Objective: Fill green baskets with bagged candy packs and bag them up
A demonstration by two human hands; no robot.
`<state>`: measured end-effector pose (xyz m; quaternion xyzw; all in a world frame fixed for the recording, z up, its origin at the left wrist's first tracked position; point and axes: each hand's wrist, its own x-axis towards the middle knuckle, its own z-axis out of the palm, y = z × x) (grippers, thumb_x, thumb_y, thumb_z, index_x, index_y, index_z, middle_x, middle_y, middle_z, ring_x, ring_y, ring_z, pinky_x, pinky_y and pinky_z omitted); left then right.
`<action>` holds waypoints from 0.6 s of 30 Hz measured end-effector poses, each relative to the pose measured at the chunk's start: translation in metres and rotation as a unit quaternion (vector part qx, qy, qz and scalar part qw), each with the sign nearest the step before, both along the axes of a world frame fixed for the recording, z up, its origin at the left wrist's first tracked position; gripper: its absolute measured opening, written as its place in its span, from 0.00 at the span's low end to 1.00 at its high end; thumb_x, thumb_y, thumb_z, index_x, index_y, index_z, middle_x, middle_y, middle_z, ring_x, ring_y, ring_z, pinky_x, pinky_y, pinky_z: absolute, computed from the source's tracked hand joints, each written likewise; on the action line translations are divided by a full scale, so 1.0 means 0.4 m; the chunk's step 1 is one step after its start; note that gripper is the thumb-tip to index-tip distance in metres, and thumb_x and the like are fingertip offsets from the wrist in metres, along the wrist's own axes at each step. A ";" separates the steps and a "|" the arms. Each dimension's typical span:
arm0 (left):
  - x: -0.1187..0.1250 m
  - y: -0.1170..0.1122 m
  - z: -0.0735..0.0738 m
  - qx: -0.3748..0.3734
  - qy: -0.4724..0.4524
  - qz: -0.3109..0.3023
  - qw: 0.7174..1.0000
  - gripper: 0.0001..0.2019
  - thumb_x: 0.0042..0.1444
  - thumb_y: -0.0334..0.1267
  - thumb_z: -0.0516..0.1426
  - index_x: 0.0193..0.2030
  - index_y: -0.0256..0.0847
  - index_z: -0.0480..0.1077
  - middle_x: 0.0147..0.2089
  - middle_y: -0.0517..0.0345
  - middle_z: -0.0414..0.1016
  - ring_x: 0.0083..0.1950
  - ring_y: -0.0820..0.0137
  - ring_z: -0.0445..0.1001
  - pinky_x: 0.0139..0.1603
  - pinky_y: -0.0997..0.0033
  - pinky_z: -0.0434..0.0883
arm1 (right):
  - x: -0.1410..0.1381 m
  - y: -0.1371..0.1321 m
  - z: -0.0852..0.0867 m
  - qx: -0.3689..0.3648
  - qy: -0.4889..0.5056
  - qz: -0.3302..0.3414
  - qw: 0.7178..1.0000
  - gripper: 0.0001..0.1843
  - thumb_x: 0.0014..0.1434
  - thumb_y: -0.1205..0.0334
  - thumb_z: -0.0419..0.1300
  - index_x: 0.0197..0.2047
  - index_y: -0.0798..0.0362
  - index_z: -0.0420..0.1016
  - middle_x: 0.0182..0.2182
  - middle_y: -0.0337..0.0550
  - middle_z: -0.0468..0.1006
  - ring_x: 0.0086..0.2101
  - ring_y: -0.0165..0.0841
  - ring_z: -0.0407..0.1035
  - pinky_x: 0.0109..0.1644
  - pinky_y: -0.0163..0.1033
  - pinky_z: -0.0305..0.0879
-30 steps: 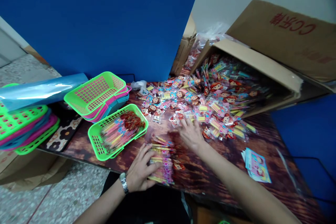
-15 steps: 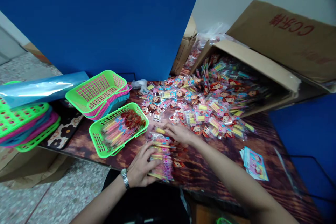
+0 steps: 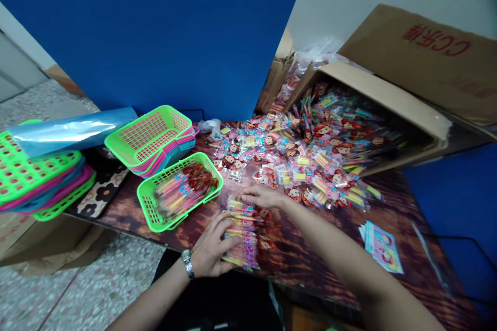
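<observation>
Right hand (image 3: pixel 262 197) has moved from heap (image 3: pixel 321 161) to sachet row (image 3: pixel 246 242), hold unclear; left hand (image 3: pixel 213 246) rests spread against row.

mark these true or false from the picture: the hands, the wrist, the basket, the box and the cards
1. The left hand rests on a row of wrapped packets. True.
2. The left wrist is bare. False: it wears a metal watch.
3. A filled green basket stands on the table, beside a stack of baskets. True.
4. Both hands are inside the cardboard box. False: the right hand is at the far end of the row and the left is on the row's packets.
5. Printed cards lie to the right of the right forearm. True.
</observation>
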<state>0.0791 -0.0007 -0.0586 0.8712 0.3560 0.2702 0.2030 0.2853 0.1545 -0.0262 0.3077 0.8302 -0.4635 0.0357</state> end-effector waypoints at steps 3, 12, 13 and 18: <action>0.002 -0.001 -0.001 0.000 -0.002 0.009 1.000 0.22 0.46 0.41 0.60 0.50 0.41 0.66 0.55 0.45 0.59 0.64 0.45 0.48 0.58 0.40 0.55 | 0.034 -0.021 0.037 -0.012 -0.016 0.006 1.000 0.19 0.62 0.50 0.51 0.53 0.45 0.70 0.48 0.37 0.75 0.46 0.36 0.68 0.50 0.39 0.63; 0.005 -0.005 -0.005 -0.008 -0.021 0.027 0.999 0.21 0.48 0.45 0.61 0.48 0.40 0.68 0.62 0.42 0.51 0.67 0.39 0.37 0.59 0.36 0.54 | 0.064 -0.078 0.035 0.026 0.035 0.006 0.999 0.36 0.55 0.44 0.58 0.63 0.50 0.58 0.58 0.47 0.65 0.56 0.40 0.61 0.58 0.42 0.56; 0.005 -0.002 -0.003 -0.005 -0.022 0.020 1.000 0.21 0.48 0.45 0.61 0.48 0.39 0.68 0.60 0.42 0.53 0.67 0.39 0.38 0.59 0.35 0.53 | 0.058 -0.081 0.028 0.043 0.030 -0.004 0.999 0.35 0.55 0.43 0.58 0.62 0.50 0.59 0.57 0.47 0.67 0.54 0.40 0.62 0.57 0.42 0.57; 0.003 0.008 0.009 0.008 -0.024 -0.001 1.000 0.21 0.48 0.42 0.61 0.48 0.39 0.67 0.52 0.45 0.61 0.66 0.43 0.46 0.62 0.35 0.49 | 0.048 -0.081 0.030 0.061 0.028 0.007 0.998 0.30 0.60 0.47 0.52 0.62 0.49 0.58 0.58 0.45 0.66 0.54 0.39 0.63 0.57 0.42 0.58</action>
